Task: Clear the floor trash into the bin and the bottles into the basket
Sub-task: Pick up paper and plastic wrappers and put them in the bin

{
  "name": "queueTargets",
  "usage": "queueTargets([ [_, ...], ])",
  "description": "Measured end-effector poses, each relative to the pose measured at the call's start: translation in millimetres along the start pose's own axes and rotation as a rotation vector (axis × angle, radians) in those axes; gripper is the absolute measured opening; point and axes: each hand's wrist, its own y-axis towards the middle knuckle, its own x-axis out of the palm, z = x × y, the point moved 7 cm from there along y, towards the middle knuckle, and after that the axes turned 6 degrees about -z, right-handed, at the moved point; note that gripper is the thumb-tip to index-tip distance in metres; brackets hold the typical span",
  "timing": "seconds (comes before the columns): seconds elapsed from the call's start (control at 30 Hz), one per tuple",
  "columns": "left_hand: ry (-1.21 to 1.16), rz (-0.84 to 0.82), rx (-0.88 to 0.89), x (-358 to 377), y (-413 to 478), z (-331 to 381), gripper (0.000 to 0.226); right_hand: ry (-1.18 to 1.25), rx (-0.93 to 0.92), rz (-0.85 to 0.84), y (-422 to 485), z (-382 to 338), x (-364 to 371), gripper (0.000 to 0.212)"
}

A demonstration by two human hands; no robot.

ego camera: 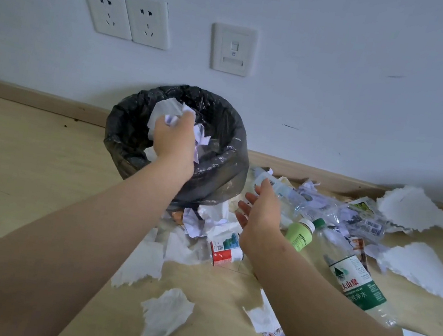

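A pale wood floor (27, 167) meets a white wall (346, 57) carrying sockets (126, 17) at 11 o'clock. The bin (225, 151), lined in black, stands against the skirting at centre. The left hand (174, 140) reaches over its mouth, fingers closed on crumpled paper (165, 114). The right hand (261, 211) hovers spread and empty above the litter. Bottles (353, 279) and torn tissue (166, 315) lie from 3 to 6 o'clock. No basket shows; the clear bottles behind the right hand blur together.
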Motion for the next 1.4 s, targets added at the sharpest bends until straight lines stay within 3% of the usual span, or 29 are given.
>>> queueTargets([
  [0.13, -0.223, 0.048, -0.255, -7.4, 21.4, -9.0, 0.046, 0.022, 0.017, 0.032, -0.1, 8.1, -5.4, 0.037],
  [0.37, -0.494, -0.212, -0.374, -3.6, 34.6, -12.1, 0.052, -0.031, 0.023, 0.030, 1.0, 11.0, -10.6, 0.037],
  [0.43, -0.461, -0.231, -0.365, -4.7, 35.4, -6.0, 0.049, -0.032, 0.031, 0.031, 1.3, 12.1, -10.5, 0.038],
  [0.57, 0.082, -0.206, -0.214, -7.1, 38.4, 6.3, 0.039, -0.081, 0.015, 0.033, 1.8, 12.6, -12.4, 0.040],
  [0.73, 0.814, -0.333, 0.224, -0.3, 27.7, 16.3, 0.038, -0.131, 0.025, 0.027, 3.8, 18.6, -12.4, 0.045],
  [0.8, 0.980, -0.309, 0.381, -5.8, 24.3, 21.2, 0.037, -0.139, 0.028, 0.026, 4.7, 21.7, -12.5, 0.045],
  [1.0, 0.902, -0.227, 0.760, -42.9, -3.3, 35.5, 0.024, -0.221, 0.040, 0.017, 8.3, 38.2, -11.7, 0.042],
  [1.13, 0.811, -0.112, 0.824, -95.4, -22.6, 18.0, 0.020, -0.312, 0.071, -0.009, 7.1, 62.2, -6.3, 0.022],
  [1.23, 0.817, -0.019, 0.667, -138.1, -3.4, -23.2, 0.025, -0.428, 0.066, -0.010, 5.1, 84.0, -5.9, 0.016],
  [1.3, 0.853, 0.032, 0.330, -174.8, 30.6, -71.4, 0.030, -0.499, 0.082, -0.032, 1.0, 101.4, -7.1, 0.015],
  [1.4, 1.137, -0.140, -0.044, -204.1, 56.6, -140.7, 0.040, -0.658, 0.076, -0.070, -5.0, 125.1, -14.4, 0.018],
])
